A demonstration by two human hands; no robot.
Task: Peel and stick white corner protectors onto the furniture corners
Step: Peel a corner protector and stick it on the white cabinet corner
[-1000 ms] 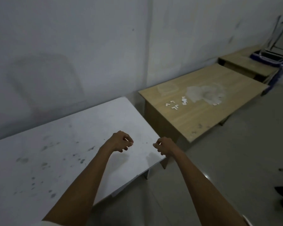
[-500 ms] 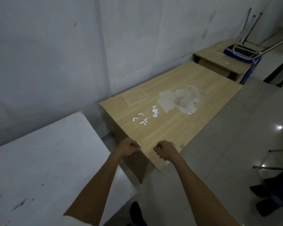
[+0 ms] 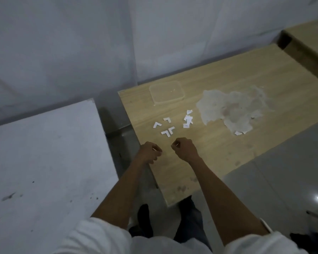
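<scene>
4 white corner protectors lie on the wooden table, near its left edge; paper scraps beside them suggest some peeling is done; the table's near corner looks bare. The left hand and right hand hover over the table with fingers curled; whether they pinch anything, I cannot tell.

Four white L-shaped corner protectors lie clustered on the wooden table.

Wooden table: four white corner protectors near centre; paper scraps at their 2 o'clock; clear plastic tray at 12; pale patch at 3.
</scene>
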